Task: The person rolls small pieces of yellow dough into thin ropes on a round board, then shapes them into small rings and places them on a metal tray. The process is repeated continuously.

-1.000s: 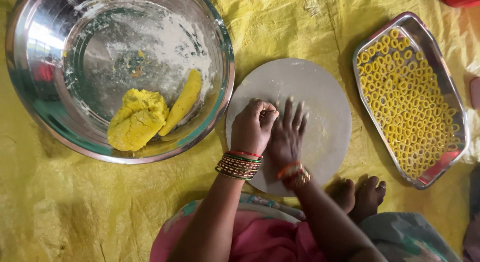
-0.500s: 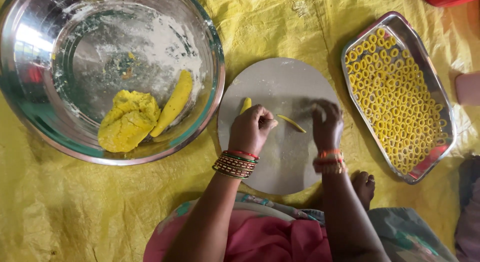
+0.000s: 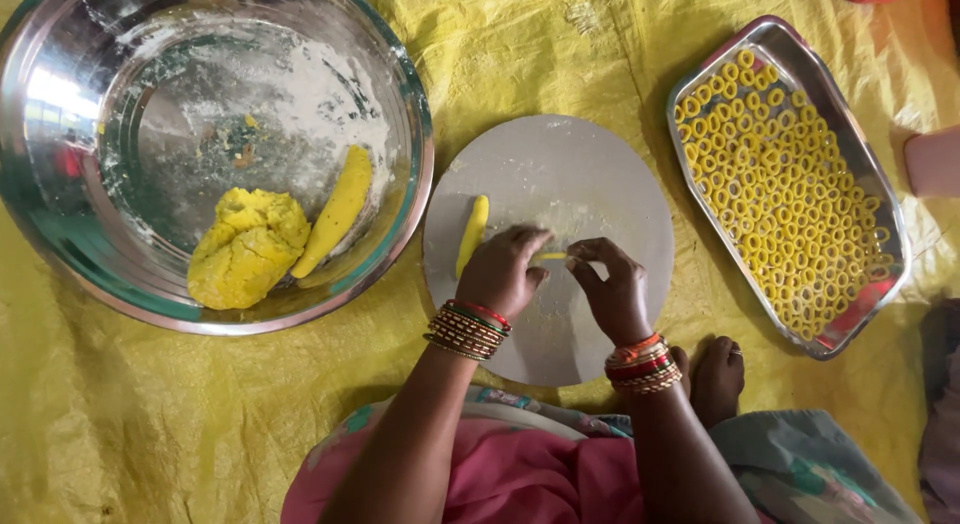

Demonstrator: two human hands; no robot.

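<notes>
Home floor kitchen: yellow sheet (image 3: 560, 54), steel bowl (image 3: 60, 244) of dough, round rolling board (image 3: 600, 174).

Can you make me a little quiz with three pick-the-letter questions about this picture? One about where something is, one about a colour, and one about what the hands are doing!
1. Where is the big lump of yellow dough?
A. In the round steel bowl
B. On the rectangular steel tray
C. On the round grey board

2. What colour is the sheet under everything?
A. Blue
B. Yellow
C. White

3. What are the left hand and right hand doing?
A. Resting in the lap
B. Lifting the bowl
C. Pinching a thin yellow dough strip

Answers: 1 A, the lump lies inside the bowl. 2 B, the sheet is yellow all around. 3 C, both hands' fingertips meet on the strip over the board.
</notes>
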